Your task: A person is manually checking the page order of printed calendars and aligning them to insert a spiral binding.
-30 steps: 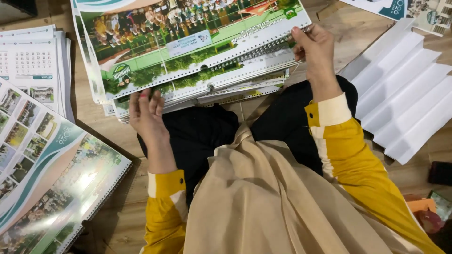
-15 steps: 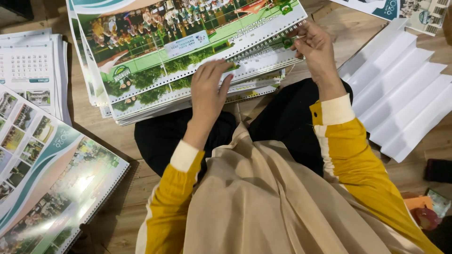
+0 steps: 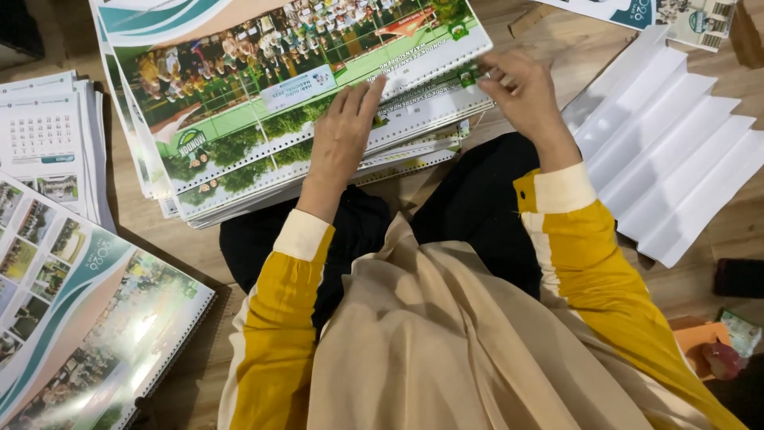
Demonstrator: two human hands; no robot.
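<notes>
Calendar sheets (image 3: 263, 103), glossy and punched along their lower edge, lie in a thick stack at the upper centre of the frame on the wooden floor (image 3: 127, 215), just above the person's black-clad knees. Left hand (image 3: 344, 135) rests flat on the top sheet near its punched edge, fingers stretched out and the grip open. Right hand (image 3: 525, 95) sits at the stack's right corner, fingertips pinched closed on the edge of the top sheet. At the left edge stands a second pile of printed calendar pages (image 3: 44, 135), and a spiral-bound calendar (image 3: 87, 334) lies at lower left. A fan of blank white sheets (image 3: 676, 159) spreads at the right, close to the right forearm.
</notes>
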